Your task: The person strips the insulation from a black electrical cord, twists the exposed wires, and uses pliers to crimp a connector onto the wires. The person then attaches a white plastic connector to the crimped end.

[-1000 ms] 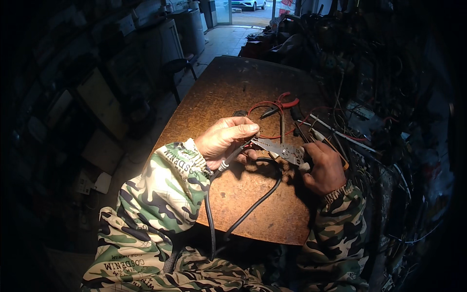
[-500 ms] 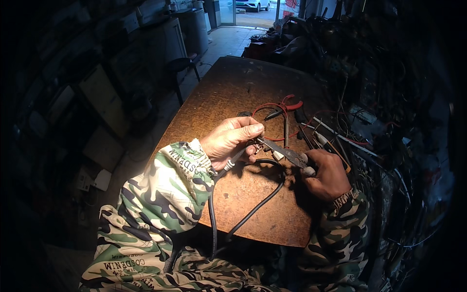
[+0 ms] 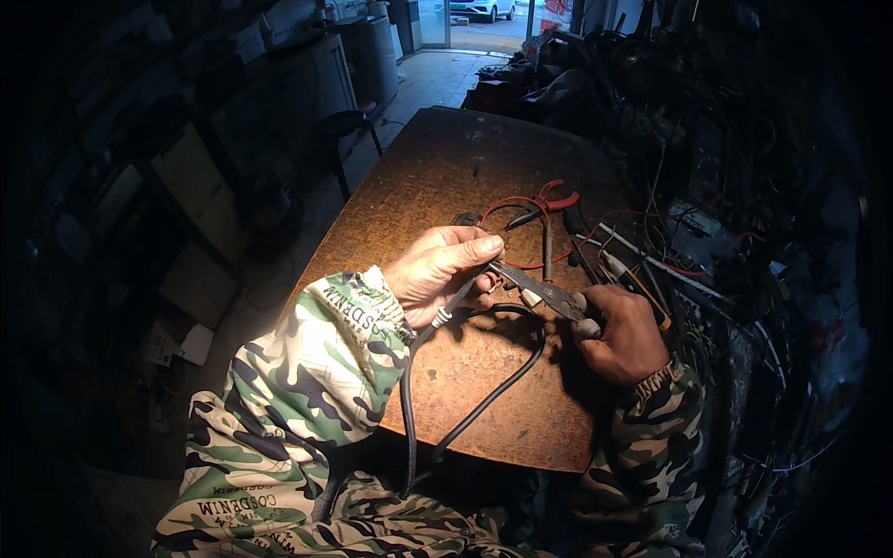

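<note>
My left hand (image 3: 445,268) is closed over a black cable (image 3: 498,379), pinching its end between thumb and fingers. A pale ribbed sleeve (image 3: 442,317) on the cable shows below my palm. Gripped by the handles in my right hand (image 3: 625,337) is a pair of pliers (image 3: 551,294). Their narrow jaws point left and reach the left fingertips; what lies between the jaws is too small to make out. From my left hand the cable hangs over the near table edge, and a loop of it lies on the wood under the pliers.
Beyond my hands lie red-handled pliers (image 3: 562,199) and a looped red wire (image 3: 502,202). A small white piece (image 3: 531,298) rests beneath the pliers. Tools and wires crowd the right side of the wooden table (image 3: 409,195). A dark stool (image 3: 344,125) stands past its left edge.
Both hands hold nearly the same pose. The pliers and my right hand have shifted very slightly to the left, and the hanging cable has moved a little to the right.
</note>
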`<action>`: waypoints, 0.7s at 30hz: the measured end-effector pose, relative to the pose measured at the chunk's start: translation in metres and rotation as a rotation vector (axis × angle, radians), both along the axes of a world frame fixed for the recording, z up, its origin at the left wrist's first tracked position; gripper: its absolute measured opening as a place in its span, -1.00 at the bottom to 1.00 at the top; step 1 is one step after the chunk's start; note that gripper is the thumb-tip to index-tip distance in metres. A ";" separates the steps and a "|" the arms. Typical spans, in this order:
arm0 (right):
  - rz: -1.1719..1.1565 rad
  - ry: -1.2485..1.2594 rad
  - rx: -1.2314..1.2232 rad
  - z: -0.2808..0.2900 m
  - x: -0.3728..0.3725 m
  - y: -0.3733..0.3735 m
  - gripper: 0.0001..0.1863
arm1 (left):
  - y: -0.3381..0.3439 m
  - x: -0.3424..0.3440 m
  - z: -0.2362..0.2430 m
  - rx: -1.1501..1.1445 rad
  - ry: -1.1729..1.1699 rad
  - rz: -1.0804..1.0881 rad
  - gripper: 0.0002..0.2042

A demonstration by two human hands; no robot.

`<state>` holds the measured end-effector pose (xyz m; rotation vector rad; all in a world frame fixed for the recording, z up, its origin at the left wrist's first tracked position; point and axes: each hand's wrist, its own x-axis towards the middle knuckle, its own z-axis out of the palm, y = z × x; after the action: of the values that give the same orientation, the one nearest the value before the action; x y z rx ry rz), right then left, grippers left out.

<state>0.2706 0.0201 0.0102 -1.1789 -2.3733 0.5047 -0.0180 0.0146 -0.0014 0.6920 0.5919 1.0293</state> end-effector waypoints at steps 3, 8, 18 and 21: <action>0.000 -0.032 -0.013 0.002 0.000 0.000 -0.63 | 0.000 0.000 0.000 -0.001 -0.015 -0.002 -0.83; 0.003 -0.029 -0.003 0.001 -0.001 0.000 -0.65 | -0.001 0.001 0.003 0.046 0.007 0.027 -0.83; 0.007 -0.020 0.023 0.003 -0.008 -0.002 -0.65 | 0.000 -0.005 0.019 0.485 0.602 0.271 -0.76; 0.013 -0.016 0.014 0.002 -0.006 -0.002 -0.65 | -0.001 -0.005 0.023 0.329 0.615 0.164 -0.75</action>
<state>0.2648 0.0178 0.0123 -1.1671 -2.3955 0.4843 -0.0235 0.0136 0.0216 1.2875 1.0349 1.0755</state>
